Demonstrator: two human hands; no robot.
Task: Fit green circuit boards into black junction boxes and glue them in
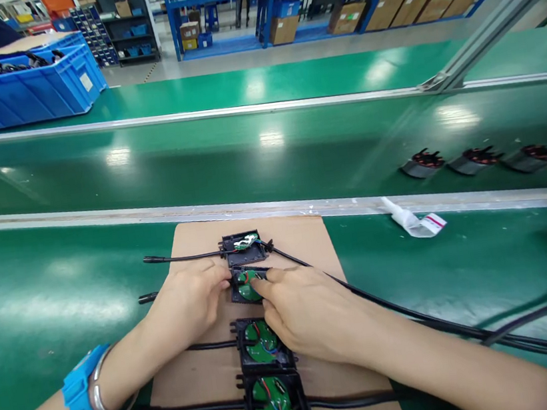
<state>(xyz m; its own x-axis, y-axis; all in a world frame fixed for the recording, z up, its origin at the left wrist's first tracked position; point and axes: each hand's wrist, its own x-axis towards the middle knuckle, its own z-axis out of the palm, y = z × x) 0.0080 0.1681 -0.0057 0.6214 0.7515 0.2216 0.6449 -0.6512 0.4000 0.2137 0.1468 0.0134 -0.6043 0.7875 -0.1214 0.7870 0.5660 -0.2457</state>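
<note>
Several small black housings with cables lie in a column on a brown cardboard sheet (211, 381). My left hand (188, 303) grips the left side of the second housing (244, 285), fingers curled on its edge. My right hand (308, 315) presses its fingertips on the round green circuit board inside that housing. The farthest housing (243, 248) shows white and blue wires and no green board. Two nearer housings (260, 344) (276, 406) each hold a green board with red and blue wires. A blue strap and a metal bangle circle my left wrist (84, 398).
Black cables (419, 317) trail right across the green bench. A white tube (414, 222) lies by the metal rail. Three black parts (474, 160) ride the conveyor belt at right. A blue crate (21, 87) stands far left, a person's arm behind it. Shelving with cardboard boxes lines the back.
</note>
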